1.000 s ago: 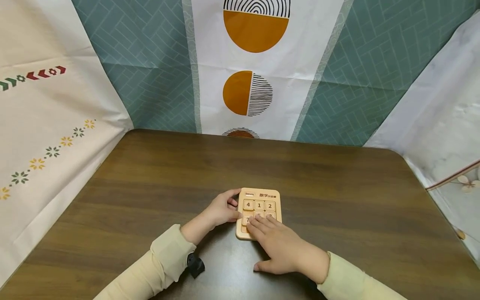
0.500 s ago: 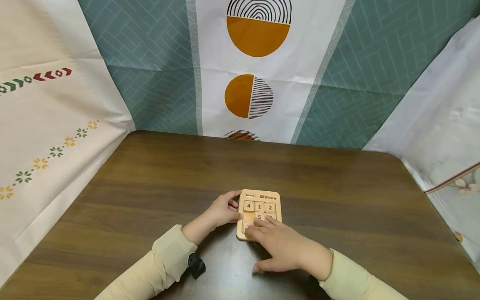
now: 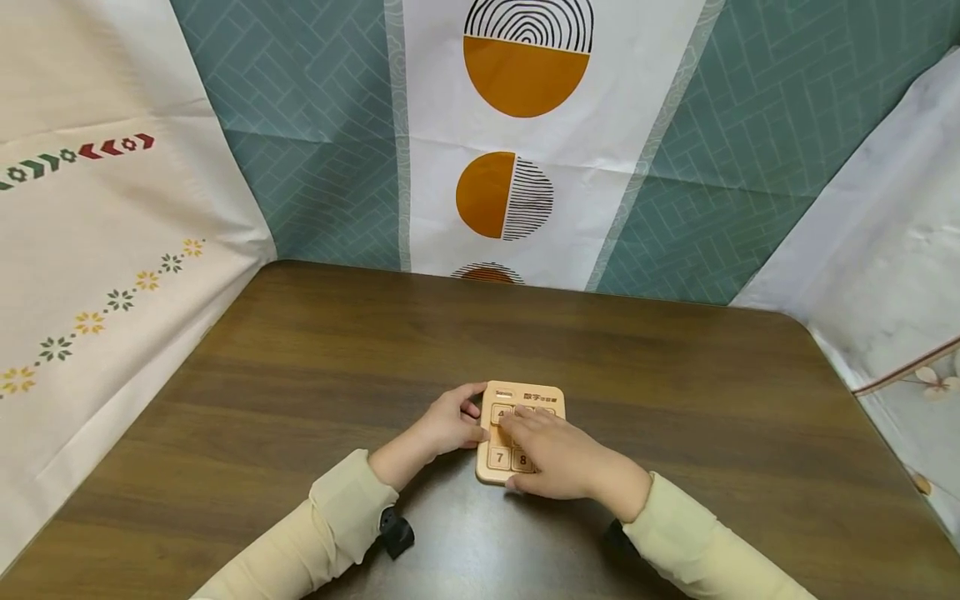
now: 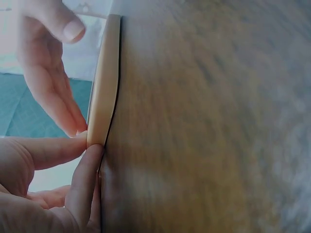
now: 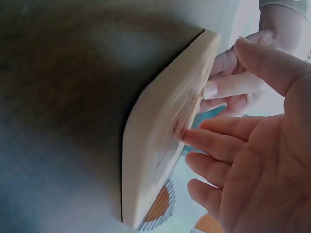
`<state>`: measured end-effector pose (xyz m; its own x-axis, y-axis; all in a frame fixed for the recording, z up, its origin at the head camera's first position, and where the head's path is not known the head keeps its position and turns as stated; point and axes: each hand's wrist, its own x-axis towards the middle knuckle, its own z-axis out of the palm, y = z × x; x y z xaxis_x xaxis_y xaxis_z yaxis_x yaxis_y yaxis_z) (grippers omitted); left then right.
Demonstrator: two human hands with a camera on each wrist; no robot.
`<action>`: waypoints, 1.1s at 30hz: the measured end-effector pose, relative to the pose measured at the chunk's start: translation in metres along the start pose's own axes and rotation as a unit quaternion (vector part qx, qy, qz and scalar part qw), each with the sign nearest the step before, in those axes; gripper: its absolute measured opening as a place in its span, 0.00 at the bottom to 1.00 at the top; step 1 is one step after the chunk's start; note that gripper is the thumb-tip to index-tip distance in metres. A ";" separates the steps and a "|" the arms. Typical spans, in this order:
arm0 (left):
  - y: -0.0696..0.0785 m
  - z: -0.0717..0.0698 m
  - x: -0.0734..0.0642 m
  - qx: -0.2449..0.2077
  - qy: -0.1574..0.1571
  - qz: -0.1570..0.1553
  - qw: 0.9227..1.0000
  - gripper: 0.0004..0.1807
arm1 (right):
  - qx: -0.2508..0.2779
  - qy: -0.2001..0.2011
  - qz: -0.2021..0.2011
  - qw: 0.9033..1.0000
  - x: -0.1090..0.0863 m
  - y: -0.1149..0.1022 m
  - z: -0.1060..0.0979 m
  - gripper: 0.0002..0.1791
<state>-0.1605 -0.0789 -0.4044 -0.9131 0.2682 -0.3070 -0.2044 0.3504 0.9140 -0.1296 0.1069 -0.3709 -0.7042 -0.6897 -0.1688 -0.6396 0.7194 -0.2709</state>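
A pale wooden number slide puzzle (image 3: 483,475) lies flat on the table in the head view. My left hand (image 3: 446,425) holds its left side, the thumb against the edge and a fingertip by the far left corner. Over the upper and middle rows lies my right hand (image 3: 562,454), its fingers fairly straight and covering several tiles. In the right wrist view, one fingertip of the right hand (image 5: 248,165) touches the puzzle's face. The 7 tile (image 3: 499,457) and the 8 tile (image 3: 522,460) show in the bottom row; a gap shows above the 7.
The brown wooden table (image 3: 337,333) spreads around the puzzle. A patterned teal and white cloth (image 3: 322,167) hangs behind its far edge, with pale cloths at the left and right sides. A black strap (image 3: 395,533) sits at the left wrist.
The 7 tile has slid from the middle row down to the bottom left. My right hand has then shifted toward the top rows, uncovering the 7 and 8. My left hand keeps its place.
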 end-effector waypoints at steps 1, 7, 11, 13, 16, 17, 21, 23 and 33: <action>0.000 0.001 0.001 -0.001 0.001 -0.002 1.000 0.41 | 0.000 -0.002 0.000 1.000 -0.001 0.000 0.001 0.39; 0.000 0.001 0.002 0.003 0.011 -0.009 1.000 0.41 | -0.024 -0.011 -0.004 1.000 -0.006 -0.006 0.004 0.43; 0.002 0.001 0.001 0.003 0.008 -0.008 1.000 0.41 | -0.040 -0.020 -0.003 0.999 -0.011 -0.011 0.005 0.44; 0.002 0.001 0.001 0.000 0.008 -0.009 1.000 0.40 | -0.044 -0.025 -0.004 0.999 -0.013 -0.013 0.005 0.44; 0.003 0.002 0.000 0.002 0.010 -0.008 1.000 0.40 | -0.041 -0.032 -0.007 0.999 -0.017 -0.016 0.005 0.45; 0.003 0.002 0.000 0.003 0.011 -0.009 1.000 0.40 | -0.040 -0.035 -0.007 0.999 -0.018 -0.017 0.005 0.45; 0.002 0.002 -0.001 0.010 0.013 -0.007 1.000 0.40 | -0.028 -0.041 -0.011 0.999 -0.022 -0.017 0.005 0.44; 0.001 0.003 0.000 0.005 0.012 -0.011 1.000 0.40 | -0.020 -0.033 -0.010 0.999 -0.023 -0.014 0.005 0.44; 0.001 0.003 0.001 0.008 0.011 -0.014 1.000 0.41 | 0.041 0.032 0.034 0.998 -0.022 0.014 0.001 0.41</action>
<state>-0.1602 -0.0754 -0.4048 -0.9145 0.2390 -0.3264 -0.2244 0.3716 0.9009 -0.1232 0.1323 -0.3723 -0.7648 -0.6313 -0.1283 -0.5648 0.7529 -0.3380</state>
